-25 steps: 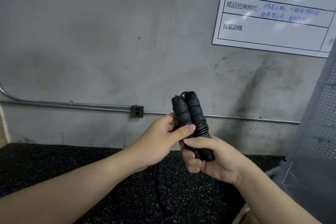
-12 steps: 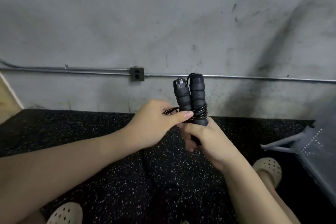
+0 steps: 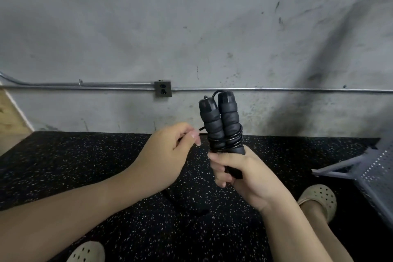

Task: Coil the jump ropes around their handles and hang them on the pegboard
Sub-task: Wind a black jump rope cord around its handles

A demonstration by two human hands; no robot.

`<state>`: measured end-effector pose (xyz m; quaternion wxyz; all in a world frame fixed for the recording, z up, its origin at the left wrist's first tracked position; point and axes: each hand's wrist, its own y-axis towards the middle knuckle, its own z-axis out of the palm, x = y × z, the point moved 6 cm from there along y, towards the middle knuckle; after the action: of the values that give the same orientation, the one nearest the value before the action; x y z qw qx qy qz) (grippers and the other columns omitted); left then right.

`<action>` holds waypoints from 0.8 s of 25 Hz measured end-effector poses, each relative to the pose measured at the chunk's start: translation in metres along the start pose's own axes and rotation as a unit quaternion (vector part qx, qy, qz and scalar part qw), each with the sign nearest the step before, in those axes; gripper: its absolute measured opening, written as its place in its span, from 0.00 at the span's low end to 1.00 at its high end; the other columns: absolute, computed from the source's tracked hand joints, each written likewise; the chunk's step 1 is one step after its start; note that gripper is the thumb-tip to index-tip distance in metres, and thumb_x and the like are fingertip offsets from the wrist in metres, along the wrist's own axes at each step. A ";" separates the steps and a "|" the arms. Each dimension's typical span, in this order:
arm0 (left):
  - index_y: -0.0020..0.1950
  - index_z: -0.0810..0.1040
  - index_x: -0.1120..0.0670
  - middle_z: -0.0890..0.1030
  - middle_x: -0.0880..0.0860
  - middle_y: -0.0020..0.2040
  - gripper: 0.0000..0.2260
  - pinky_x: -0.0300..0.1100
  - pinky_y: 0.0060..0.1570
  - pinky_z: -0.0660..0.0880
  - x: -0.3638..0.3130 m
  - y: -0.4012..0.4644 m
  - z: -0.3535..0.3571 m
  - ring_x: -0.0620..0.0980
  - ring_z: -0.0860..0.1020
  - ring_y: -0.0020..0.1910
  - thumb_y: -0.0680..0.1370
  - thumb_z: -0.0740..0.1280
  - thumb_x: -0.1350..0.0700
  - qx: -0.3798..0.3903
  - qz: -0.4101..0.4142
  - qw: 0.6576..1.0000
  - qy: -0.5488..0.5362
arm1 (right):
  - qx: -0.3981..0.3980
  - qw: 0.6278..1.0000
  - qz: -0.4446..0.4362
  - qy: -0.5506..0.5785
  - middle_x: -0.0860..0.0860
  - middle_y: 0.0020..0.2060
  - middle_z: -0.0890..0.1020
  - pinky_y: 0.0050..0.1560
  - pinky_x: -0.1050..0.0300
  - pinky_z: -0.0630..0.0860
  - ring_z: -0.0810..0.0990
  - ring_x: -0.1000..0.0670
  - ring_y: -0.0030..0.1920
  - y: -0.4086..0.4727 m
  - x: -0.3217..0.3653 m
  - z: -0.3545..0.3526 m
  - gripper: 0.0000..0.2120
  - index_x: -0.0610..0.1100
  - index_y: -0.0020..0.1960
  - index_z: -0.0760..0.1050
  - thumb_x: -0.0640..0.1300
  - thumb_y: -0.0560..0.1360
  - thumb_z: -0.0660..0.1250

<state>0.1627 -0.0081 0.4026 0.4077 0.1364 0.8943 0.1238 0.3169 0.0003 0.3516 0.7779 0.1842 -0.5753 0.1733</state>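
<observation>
The left hand (image 3: 170,151), pinching the rope (image 3: 228,141), had moved away from the upright handles (image 3: 221,121) gripped low by the right hand (image 3: 240,173), so another turn seemed to be coming.

Jump rope, black: I see two foam handles (image 3: 220,125) upright, side by side, cord (image 3: 232,141) coiled round their middles. Pegboard (image 3: 380,173), grey, perforated, at right edge.
</observation>
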 end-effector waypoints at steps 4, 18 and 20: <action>0.41 0.78 0.48 0.68 0.50 0.26 0.15 0.38 0.31 0.65 0.005 -0.009 -0.007 0.45 0.67 0.26 0.85 0.59 0.50 0.018 -0.012 1.000 0.022 | 0.087 0.981 0.040 0.167 0.50 0.31 0.65 0.28 0.61 0.66 0.60 0.55 0.27 -0.001 0.000 0.017 0.08 0.43 0.43 0.70 0.39 0.74 0.70; 0.36 0.72 0.51 0.71 0.46 0.27 0.20 0.38 0.28 0.63 -0.002 -0.024 -0.011 0.42 0.71 0.26 0.80 0.65 0.39 0.015 -0.093 0.990 0.102 | -0.151 0.975 -0.046 -0.158 0.48 0.29 0.77 0.30 0.55 0.67 0.71 0.49 0.30 0.021 -0.029 0.029 0.07 0.39 0.41 0.79 0.43 0.71 0.67; 0.36 0.72 0.49 0.73 0.45 0.29 0.21 0.35 0.29 0.65 -0.004 -0.025 -0.006 0.39 0.73 0.28 0.75 0.66 0.33 0.009 -0.097 0.988 0.118 | -0.189 0.952 -0.055 -0.234 0.54 0.35 0.83 0.31 0.56 0.72 0.78 0.53 0.32 0.021 -0.038 0.043 0.07 0.44 0.45 0.80 0.44 0.71 0.65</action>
<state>0.1564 -0.0335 0.4009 0.3079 0.0372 0.9463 0.0914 0.2606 -0.0045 0.3290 0.6501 0.1003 -0.7526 -0.0300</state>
